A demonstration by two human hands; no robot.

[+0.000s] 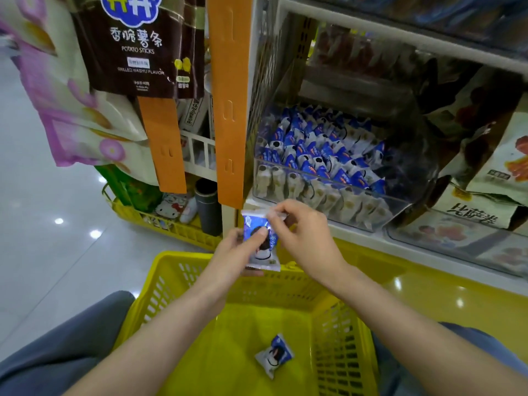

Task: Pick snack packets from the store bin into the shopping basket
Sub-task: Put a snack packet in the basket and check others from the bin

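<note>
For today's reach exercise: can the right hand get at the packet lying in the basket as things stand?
Probably not yet: the right hand pinches the held packet. Once it lets go, the open basket leaves the lying packet free.

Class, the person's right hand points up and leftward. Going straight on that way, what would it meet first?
The snack packet that the right hand pinches. Beyond it, probably the lower end of the orange upright, though depth is unclear.

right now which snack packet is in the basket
The lone packet on the basket floor; left hand and right hand hold a second packet, others fill the bin.
</note>
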